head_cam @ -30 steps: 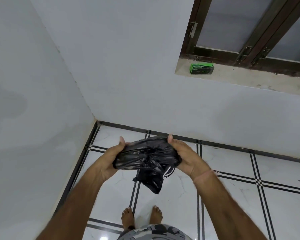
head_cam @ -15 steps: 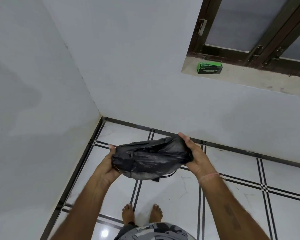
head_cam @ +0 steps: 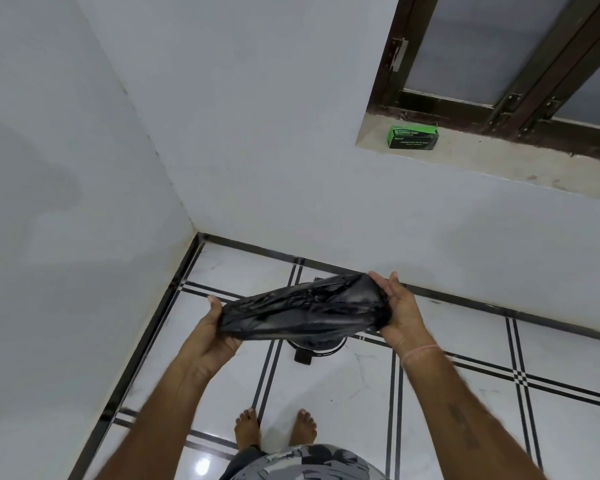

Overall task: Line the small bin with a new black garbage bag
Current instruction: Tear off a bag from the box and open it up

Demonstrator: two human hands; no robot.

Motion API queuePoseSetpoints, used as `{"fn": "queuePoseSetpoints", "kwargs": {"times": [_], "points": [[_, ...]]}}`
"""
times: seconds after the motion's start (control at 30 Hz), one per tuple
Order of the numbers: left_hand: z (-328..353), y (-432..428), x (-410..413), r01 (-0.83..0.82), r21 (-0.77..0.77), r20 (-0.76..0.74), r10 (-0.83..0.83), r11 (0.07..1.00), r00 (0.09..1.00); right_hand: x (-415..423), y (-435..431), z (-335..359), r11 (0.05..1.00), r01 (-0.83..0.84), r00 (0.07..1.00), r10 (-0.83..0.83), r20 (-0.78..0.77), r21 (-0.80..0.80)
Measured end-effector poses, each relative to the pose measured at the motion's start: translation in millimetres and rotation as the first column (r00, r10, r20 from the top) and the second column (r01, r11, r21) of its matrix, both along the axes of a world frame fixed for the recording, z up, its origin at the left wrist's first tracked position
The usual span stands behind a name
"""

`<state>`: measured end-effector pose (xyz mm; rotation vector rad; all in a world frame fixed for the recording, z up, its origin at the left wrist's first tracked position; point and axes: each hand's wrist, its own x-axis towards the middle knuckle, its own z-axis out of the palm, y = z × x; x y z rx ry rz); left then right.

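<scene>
A crumpled black garbage bag [head_cam: 305,308] is stretched between my two hands above the floor, its right end higher than its left. My left hand [head_cam: 215,332] grips the bag's left end. My right hand [head_cam: 397,311] holds the right end with the fingers inside or behind the plastic. Below the bag, a small part of the small bin [head_cam: 312,348] shows: a dark rounded rim and a pedal. The rest of the bin is hidden by the bag.
White walls meet in a corner at the left. A green box of garbage bags [head_cam: 413,136] lies on the window ledge [head_cam: 499,161] at the upper right. My bare feet [head_cam: 274,427] stand on white floor tiles with black lines.
My hands have moved apart and pulled the bag from a bunched lump into a long stretched shape. The hanging tail is gone, and the bin's rim now shows below.
</scene>
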<state>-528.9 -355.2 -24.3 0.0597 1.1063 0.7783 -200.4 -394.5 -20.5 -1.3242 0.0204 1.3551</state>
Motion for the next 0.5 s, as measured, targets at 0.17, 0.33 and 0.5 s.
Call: {"fn": "queuePoseSetpoints", "kwargs": {"times": [0.17,0.33,0.5], "points": [[7,1,-14,-0.124,0.084,0.078,0.118,0.989,0.99,17,-9,-16,0.994,0.05,0.999,-0.051,-0.01,-0.095],[2,0,-15,-0.089,0.145,0.016,0.087,0.985,0.996,17,-6,-17,0.995,-0.02,0.999,0.023,0.032,-0.101],[18,7,15,0.228,0.198,-0.293,-0.164,0.953,0.942,-13,13,4,0.963,-0.265,0.956,0.27,0.117,-0.056]]}}
